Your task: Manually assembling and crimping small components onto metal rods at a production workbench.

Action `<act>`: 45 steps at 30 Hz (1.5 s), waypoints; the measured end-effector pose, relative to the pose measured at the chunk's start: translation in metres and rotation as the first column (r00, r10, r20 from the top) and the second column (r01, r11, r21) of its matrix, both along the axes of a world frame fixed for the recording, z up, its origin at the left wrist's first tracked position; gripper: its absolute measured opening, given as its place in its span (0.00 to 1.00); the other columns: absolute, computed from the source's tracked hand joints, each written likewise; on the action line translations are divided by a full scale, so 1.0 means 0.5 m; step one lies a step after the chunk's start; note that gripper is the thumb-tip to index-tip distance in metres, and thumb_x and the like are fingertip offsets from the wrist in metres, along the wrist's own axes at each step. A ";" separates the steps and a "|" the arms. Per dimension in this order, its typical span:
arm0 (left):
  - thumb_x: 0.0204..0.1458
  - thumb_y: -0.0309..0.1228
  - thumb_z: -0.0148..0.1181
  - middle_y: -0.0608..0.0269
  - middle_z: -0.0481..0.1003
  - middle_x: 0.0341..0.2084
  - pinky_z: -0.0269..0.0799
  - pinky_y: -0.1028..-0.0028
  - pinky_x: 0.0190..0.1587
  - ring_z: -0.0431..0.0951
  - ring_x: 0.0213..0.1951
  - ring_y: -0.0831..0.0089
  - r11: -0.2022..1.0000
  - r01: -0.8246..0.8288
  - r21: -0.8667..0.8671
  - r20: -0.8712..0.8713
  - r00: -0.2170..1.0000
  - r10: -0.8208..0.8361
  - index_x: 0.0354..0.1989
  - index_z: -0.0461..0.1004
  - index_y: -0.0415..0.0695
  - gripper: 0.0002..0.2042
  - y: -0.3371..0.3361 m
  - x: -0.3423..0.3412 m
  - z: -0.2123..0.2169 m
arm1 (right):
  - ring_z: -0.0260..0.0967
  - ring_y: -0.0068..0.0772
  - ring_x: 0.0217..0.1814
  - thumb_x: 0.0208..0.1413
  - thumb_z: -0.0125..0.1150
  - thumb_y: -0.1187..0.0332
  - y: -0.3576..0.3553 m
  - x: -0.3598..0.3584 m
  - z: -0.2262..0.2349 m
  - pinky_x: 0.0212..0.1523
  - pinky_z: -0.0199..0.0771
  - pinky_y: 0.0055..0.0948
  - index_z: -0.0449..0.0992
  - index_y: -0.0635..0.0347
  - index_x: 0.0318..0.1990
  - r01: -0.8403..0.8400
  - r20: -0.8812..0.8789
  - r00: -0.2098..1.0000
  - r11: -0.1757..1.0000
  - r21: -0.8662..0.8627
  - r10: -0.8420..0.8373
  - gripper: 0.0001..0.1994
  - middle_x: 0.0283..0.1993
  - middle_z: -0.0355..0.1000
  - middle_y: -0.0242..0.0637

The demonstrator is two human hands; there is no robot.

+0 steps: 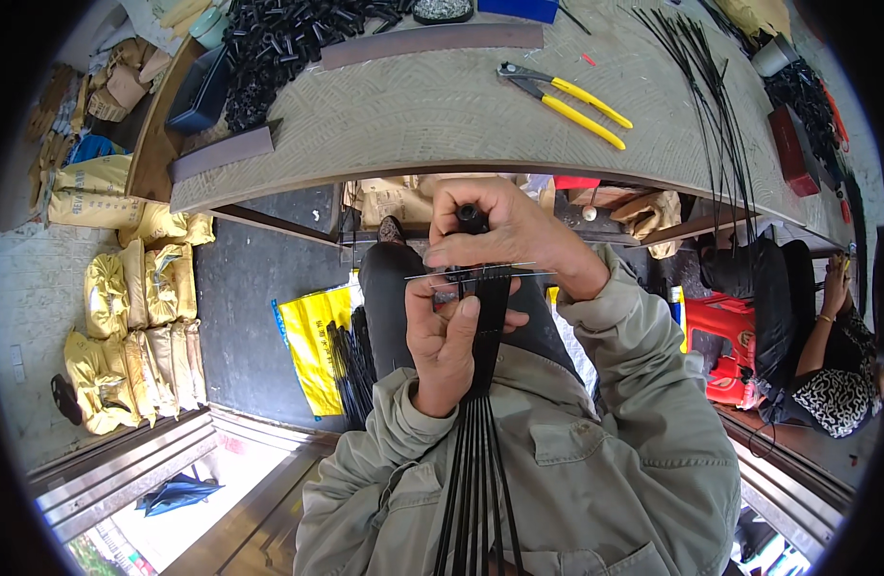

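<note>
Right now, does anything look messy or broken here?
Nothing looks broken. The black strips on the table fan out loosely over its near edge, and small black pieces lie in a heap. The yellow-handled pliers lie open.

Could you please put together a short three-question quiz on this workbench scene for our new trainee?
1. True or false: the yellow-handled pliers are in one of the person's hands.
2. What does the left hand grip? A) a bundle of thin black rods B) a yellow sack C) a red stool
3. Fill in: the right hand holds a small black ____ at the top end of the black rods.

Key
1. False: they lie on the table, away from both hands.
2. A
3. Tube-like cap, as far as it shows; a thin metal pin also crosses the bundle between the hands.
</note>
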State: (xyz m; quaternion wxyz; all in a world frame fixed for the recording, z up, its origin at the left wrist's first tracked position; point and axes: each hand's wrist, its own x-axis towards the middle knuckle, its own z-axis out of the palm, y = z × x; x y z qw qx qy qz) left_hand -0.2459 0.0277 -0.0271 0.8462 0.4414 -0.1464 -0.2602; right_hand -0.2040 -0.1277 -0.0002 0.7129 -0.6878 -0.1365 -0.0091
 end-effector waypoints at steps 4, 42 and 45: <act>0.57 0.24 0.41 0.37 0.69 0.41 0.75 0.69 0.37 0.77 0.35 0.59 1.000 0.012 0.003 0.004 1.000 -0.012 0.45 0.49 0.43 0.11 0.003 -0.001 -0.004 | 0.60 0.15 0.24 0.42 0.65 0.71 0.000 -0.004 0.010 0.23 0.58 0.17 0.64 0.60 0.21 0.011 -0.006 1.000 0.999 -0.050 -0.011 0.12 0.22 0.65 0.27; 0.53 0.20 0.49 0.61 0.65 0.42 0.59 0.78 0.50 0.65 0.43 0.78 0.912 -0.409 0.019 0.200 0.896 0.397 0.48 0.57 0.38 0.15 0.021 0.008 -0.004 | 0.61 0.17 0.32 0.41 0.62 0.76 0.103 -0.115 -0.061 0.31 0.58 0.16 0.76 0.64 0.38 0.521 -0.085 0.842 0.762 0.385 -0.533 0.12 0.35 0.67 0.32; 0.52 0.20 0.49 0.60 0.65 0.45 0.59 0.74 0.52 0.65 0.46 0.74 0.918 -0.396 0.000 0.213 0.897 0.387 0.47 0.60 0.40 0.14 0.021 0.008 -0.005 | 0.63 0.22 0.33 0.44 0.57 0.77 0.112 -0.115 -0.048 0.33 0.61 0.20 0.74 0.69 0.36 0.576 -0.118 0.805 0.721 0.384 -0.581 0.09 0.33 0.65 0.35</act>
